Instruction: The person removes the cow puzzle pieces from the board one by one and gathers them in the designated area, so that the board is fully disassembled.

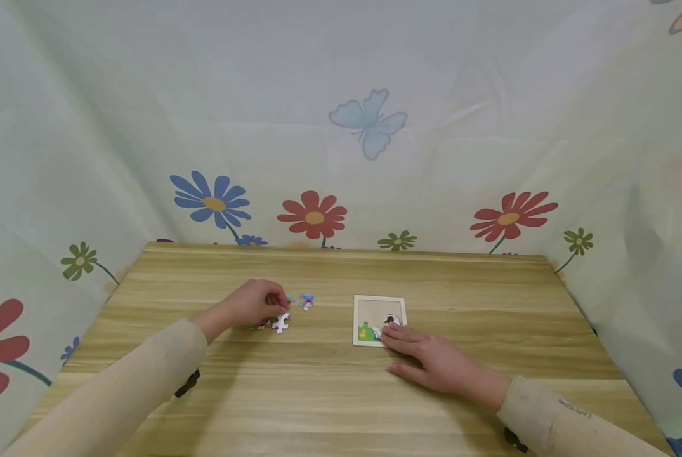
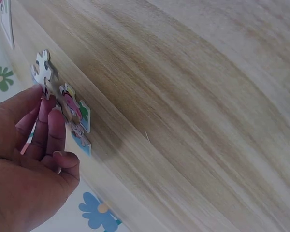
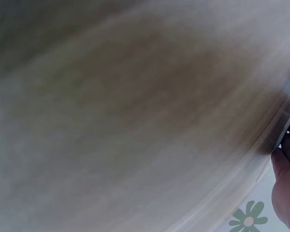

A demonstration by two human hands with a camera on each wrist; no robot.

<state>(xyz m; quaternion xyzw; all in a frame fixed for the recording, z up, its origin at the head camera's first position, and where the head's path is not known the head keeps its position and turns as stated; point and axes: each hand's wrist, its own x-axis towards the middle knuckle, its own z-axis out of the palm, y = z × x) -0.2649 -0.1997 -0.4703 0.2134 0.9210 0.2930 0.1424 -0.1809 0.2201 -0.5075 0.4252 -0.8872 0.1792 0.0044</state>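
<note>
My left hand [image 1: 255, 301] pinches a jigsaw piece [image 2: 43, 70] between thumb and fingertips, its pale side showing. Under and beside those fingers lie more pieces, among them a pink and green jigsaw piece [image 2: 75, 106]. A blue jigsaw piece [image 1: 307, 300] sits just right of the left hand. My right hand [image 1: 432, 358] rests its straight fingers on the lower right of a square puzzle frame [image 1: 379, 298]. Inside the frame, green and black-and-white picture parts [image 1: 367, 332] show along the bottom; the fingers cover some of them.
The wood-grain table [image 1: 318, 393] reaches back to a flowered cloth [image 1: 432, 158] that hangs behind and on both sides. Another part of the puzzle frame [image 2: 6, 21] shows at the top left of the left wrist view.
</note>
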